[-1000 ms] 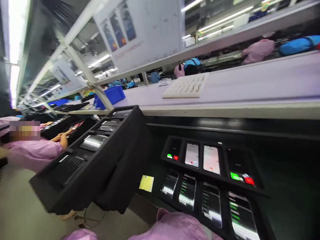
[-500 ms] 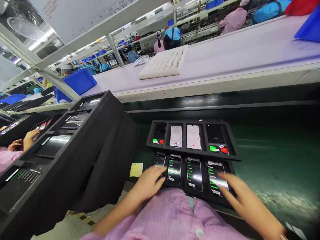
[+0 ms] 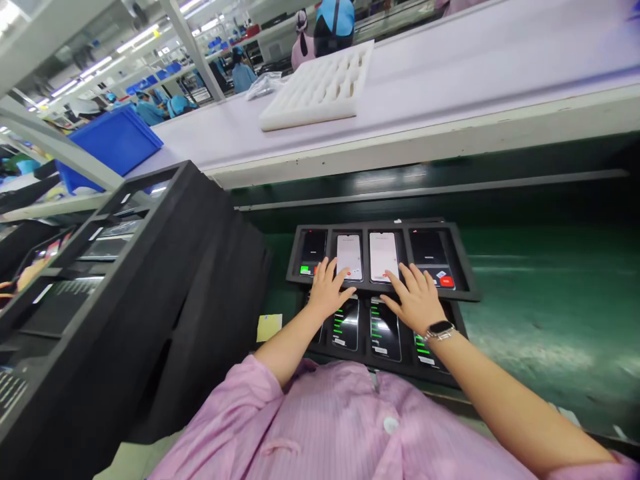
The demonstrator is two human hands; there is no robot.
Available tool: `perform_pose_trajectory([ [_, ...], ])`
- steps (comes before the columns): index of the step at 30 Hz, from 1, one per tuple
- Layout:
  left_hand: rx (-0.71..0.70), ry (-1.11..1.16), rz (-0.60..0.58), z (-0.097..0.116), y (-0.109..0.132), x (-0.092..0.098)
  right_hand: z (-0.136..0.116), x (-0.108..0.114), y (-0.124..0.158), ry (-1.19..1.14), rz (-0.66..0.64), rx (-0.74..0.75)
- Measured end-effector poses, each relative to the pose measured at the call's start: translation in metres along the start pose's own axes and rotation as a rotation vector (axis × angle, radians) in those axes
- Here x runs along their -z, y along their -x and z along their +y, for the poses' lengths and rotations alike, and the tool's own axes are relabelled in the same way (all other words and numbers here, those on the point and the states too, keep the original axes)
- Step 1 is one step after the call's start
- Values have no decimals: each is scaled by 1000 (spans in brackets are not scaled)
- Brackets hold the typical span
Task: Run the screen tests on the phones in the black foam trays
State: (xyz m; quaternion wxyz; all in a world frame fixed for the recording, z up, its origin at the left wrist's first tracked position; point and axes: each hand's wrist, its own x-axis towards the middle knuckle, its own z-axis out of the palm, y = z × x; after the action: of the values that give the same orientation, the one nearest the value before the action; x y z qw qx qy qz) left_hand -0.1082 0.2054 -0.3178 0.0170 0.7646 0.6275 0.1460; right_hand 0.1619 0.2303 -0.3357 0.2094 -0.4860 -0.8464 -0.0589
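Note:
A black foam tray point(image 3: 470, 288) holds phones in a row, overlapping a second tray point(image 3: 409, 353) nearer my body. My left hand point(image 3: 327, 291), fingers spread, is over the upper tray's front edge, by the dark-screened phone point(image 3: 314, 247) and a white-screened phone point(image 3: 349, 252). My right hand point(image 3: 417, 299) spreads its fingers between the other white-screened phone point(image 3: 383, 253) and the right dark-screened phone point(image 3: 427, 248). Neither hand grasps anything. In the lower tray, phones point(image 3: 346, 327) point(image 3: 385, 330) show green text lines. A watch is on my right wrist.
Stacked black trays point(image 3: 200, 267) of phones rise at the left. Behind are a pale shelf point(image 3: 425, 93), a white slotted tray point(image 3: 320, 87) and a blue bin point(image 3: 115, 143). A yellow note point(image 3: 269, 327) lies left of the phone trays. Other people are farther back.
Both my hands have moved forward from the lower tray's phones to the upper tray's, and closer together. The camera view has shifted, so the shelf and trays appear higher.

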Motion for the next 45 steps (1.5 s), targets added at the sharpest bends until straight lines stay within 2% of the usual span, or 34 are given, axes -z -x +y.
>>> perform_pose_trajectory([
  [4,1,18,33,3,0,-4,-2,4,0,11,-45,-18],
  [8,11,71,84,-5,5,-4,18,5,16,17,53,-161],
  [10,84,96,155,-18,11,-1,32,5,28,25,96,-223],
  [13,289,86,252,-45,25,7,45,4,39,0,71,-223],
  [16,370,115,204,-68,37,11,46,2,39,-17,45,-224],
  [19,352,170,164,-80,42,8,39,2,32,-40,62,-233],
  [24,340,192,208,-85,43,1,12,5,9,-105,85,-144],
  [33,302,137,217,-87,45,-5,-58,-13,-23,-169,45,242],
  [37,293,119,229,-86,45,-7,-71,-22,-30,-144,56,210],
  [45,298,98,208,-86,46,-9,-76,-25,-39,-137,9,189],
])
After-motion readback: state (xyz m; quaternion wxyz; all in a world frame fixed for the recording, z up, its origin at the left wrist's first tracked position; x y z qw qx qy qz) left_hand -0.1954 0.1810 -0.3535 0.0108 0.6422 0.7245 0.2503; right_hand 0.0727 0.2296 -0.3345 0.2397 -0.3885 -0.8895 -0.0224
